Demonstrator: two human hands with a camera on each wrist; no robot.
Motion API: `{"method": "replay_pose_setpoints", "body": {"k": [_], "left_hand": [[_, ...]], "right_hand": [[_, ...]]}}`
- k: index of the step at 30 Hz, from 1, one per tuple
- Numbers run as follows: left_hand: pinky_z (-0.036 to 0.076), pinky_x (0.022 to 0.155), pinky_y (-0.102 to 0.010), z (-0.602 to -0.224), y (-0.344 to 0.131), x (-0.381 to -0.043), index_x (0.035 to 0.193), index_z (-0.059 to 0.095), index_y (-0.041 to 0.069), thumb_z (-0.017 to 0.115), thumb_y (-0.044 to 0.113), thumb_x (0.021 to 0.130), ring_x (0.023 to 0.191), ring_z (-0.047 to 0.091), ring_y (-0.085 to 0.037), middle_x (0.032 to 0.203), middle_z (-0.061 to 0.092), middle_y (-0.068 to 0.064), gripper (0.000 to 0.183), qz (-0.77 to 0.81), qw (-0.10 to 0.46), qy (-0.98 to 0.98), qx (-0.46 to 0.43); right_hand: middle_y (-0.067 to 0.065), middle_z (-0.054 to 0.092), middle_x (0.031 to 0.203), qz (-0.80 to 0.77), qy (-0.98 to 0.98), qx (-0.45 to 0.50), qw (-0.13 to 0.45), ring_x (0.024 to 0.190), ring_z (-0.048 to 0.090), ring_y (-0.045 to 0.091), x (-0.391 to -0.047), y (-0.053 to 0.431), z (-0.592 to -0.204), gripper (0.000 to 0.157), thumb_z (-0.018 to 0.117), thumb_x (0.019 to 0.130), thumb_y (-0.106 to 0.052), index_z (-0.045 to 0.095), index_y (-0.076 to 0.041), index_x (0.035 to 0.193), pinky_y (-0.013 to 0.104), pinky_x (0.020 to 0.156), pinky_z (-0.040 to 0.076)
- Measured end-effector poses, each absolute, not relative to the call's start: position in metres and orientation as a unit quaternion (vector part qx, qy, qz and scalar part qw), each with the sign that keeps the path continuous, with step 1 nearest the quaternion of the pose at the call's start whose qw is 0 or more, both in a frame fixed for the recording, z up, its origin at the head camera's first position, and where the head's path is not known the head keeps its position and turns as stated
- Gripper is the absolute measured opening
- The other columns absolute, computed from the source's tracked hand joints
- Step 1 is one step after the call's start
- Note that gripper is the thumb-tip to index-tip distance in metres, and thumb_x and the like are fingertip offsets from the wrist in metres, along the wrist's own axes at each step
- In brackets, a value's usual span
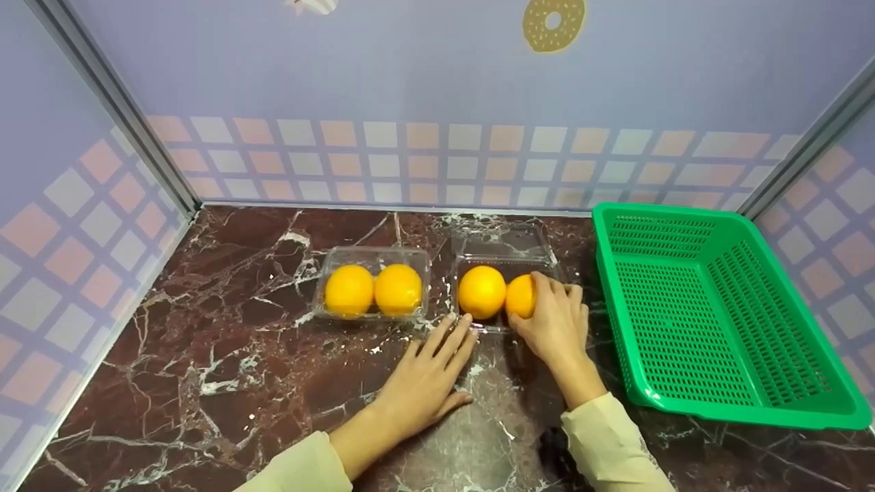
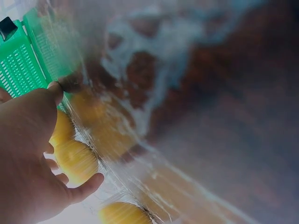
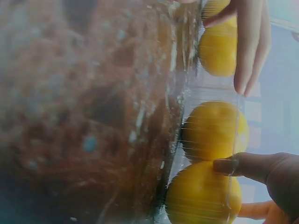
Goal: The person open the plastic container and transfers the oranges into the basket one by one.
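Left hand (image 1: 429, 383): lying straight-fingered, thumb sitting apart, fingertips probably touching the seven-o'clock corner of an open clear plastic box (image 1: 514, 264).
Right hand (image 1: 557, 321): pinching a round orange fruit (image 1: 521, 295) at the box's three o'clock.
Green perforated plastic basket (image 1: 673, 328): standing at three o'clock.
Open box: holding that fruit beside a second orange fruit (image 1: 482, 292), lid (image 1: 502, 240) hinging back at twelve.
Closed clear plastic box (image 1: 374, 256): sitting at nine o'clock, enclosing two orange fruits (image 1: 398, 289).
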State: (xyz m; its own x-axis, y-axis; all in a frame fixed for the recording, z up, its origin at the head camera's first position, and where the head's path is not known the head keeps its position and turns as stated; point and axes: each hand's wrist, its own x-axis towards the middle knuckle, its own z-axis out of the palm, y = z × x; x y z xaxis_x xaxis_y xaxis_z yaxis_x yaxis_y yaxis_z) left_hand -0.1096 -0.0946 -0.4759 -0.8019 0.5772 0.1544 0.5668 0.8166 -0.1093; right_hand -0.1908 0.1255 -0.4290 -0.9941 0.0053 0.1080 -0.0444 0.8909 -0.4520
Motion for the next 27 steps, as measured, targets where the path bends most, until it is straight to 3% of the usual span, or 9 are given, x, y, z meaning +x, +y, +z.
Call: {"method": "replay_pose_setpoints", "body": {"k": [5,14,27], "left_hand": [[0.049,0.115,-0.055,-0.4751,-0.0939,-0.109,0.169,0.025,0.007,0.055,0.065,0.101,0.162,0.021,-0.035,0.178,0.015,-0.015,0.094,0.028,0.085,-0.949,-0.301],[0.051,0.113,-0.052,-0.4744,-0.0955,-0.11,0.168,0.026,0.007,0.056,0.065,0.101,0.162,0.022,-0.035,0.177,0.016,-0.016,0.094,0.024,0.092,-0.949,-0.302],[0.049,0.115,-0.054,-0.4744,-0.0944,-0.1099,0.169,0.025,0.008,0.054,0.065,0.102,0.162,0.021,-0.035,0.178,0.014,-0.015,0.093,0.025,0.08,-0.951,-0.299]], "right_hand": [[0.026,0.058,0.15,0.227,-0.973,0.015,0.043,0.133,0.043,0.047,-0.1923,0.1265,-0.4273,0.076,0.085,0.085,-0.026,0.053,-0.005,0.151,0.062,0.106,0.043],[0.026,0.062,0.146,0.229,-0.969,0.054,0.078,0.124,0.048,0.047,-0.1937,0.1311,-0.4296,0.073,0.086,0.082,-0.024,0.059,-0.004,0.147,0.061,0.102,0.045],[0.029,0.062,0.145,0.202,-0.976,0.056,0.063,0.123,0.049,0.047,-0.1948,0.1327,-0.429,0.074,0.084,0.086,-0.03,0.057,-0.004,0.151,0.061,0.1,0.046]]}}
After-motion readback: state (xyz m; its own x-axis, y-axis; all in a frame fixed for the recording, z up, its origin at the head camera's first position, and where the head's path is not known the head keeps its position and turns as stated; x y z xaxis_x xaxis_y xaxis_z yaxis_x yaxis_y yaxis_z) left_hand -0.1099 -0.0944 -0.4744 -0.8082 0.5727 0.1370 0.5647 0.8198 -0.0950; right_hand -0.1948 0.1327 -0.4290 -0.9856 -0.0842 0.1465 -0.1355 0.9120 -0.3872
